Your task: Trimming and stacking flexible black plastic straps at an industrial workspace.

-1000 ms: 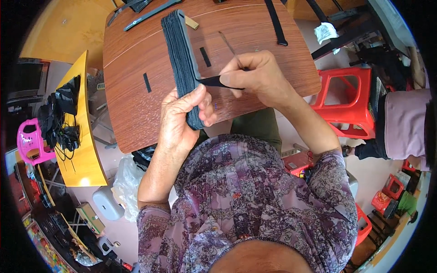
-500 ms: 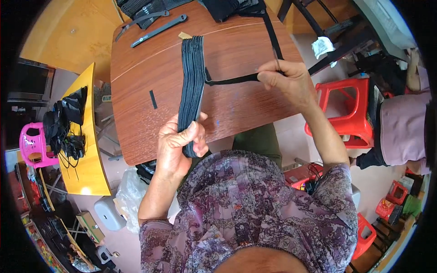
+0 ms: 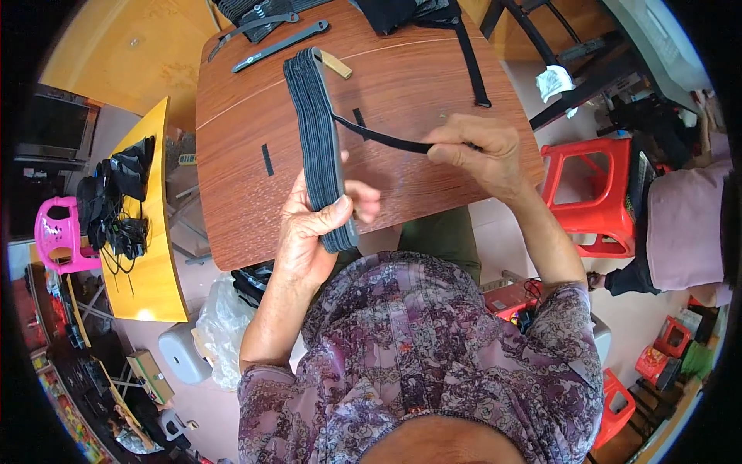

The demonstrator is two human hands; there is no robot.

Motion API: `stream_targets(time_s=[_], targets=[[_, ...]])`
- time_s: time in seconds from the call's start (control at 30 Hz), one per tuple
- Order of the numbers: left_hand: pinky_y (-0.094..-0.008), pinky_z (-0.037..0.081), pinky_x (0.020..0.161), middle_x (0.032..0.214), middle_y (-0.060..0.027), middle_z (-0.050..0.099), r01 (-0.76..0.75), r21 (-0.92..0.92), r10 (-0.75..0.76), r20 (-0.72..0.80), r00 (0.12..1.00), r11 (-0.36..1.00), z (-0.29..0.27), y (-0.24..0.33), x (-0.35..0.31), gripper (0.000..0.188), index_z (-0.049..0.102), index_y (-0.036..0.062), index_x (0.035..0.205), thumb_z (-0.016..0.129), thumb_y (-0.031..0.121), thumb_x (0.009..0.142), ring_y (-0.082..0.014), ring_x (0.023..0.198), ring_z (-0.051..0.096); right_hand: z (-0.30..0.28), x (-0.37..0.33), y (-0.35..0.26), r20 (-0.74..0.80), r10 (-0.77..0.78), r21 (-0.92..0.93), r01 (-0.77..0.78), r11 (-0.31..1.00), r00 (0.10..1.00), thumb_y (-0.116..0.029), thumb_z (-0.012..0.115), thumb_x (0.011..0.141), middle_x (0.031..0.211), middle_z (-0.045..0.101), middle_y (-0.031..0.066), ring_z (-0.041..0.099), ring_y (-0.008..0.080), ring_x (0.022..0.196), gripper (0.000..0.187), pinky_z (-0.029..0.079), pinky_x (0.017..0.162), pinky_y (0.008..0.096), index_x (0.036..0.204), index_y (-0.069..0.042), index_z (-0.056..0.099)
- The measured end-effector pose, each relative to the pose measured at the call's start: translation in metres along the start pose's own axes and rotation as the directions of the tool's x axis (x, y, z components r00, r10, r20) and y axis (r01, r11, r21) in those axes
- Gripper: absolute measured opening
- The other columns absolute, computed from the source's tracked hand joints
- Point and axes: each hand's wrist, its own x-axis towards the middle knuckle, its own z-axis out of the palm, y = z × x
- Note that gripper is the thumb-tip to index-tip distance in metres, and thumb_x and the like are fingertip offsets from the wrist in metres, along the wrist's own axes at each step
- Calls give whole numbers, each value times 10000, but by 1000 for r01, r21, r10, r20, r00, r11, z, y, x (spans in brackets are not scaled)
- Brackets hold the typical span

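My left hand point(image 3: 313, 228) is closed around the lower end of a thick stack of dark grey flat straps point(image 3: 313, 131), lifted and tilted over the table, its thumb along the near side. A narrow black strap point(image 3: 386, 141) runs from the stack's right side to my right hand point(image 3: 479, 155), which pinches it between thumb and fingers. A small dark bit shows inside the right hand; its kind is hidden. Two short black strips lie on the tabletop, one strip point(image 3: 267, 160) left of the stack and another strip point(image 3: 359, 117) behind the strap.
The brown wooden table point(image 3: 239, 209) carries a small wooden block point(image 3: 336, 66), grey straps point(image 3: 280, 46), dark fabric pieces point(image 3: 394, 15) and a hanging black strap point(image 3: 471, 66) at the back. A red stool point(image 3: 591, 193) stands right; a yellow table point(image 3: 154, 278) stands left.
The stack has tilted, its top swinging left and uncovering more of the block. My right hand has shifted slightly down, away from the black strap at the back, whose end now shows.
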Motion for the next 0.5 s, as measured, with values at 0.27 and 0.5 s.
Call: stream_targets(time_s=[0.27,0.5], targets=[[-393,507,812,926,-154,642,44,-166,-39,31,999,985,-9,-4,3,534,503,54,1085,760,-60,631,-279,881,637,5,-1,-4,139,-226,-59,236,970,964,-55,715,720,761,645,95,599,169,678,168,445,571,278,870,16,690],[-346,474,613,693,-90,575,-1,-241,-10,-44,999,970,-10,2,20,240,600,-43,1007,653,-34,773,-187,623,570,8,-3,-20,74,-153,-116,161,980,985,-52,667,775,776,644,106,607,192,699,117,467,610,296,868,20,674]])
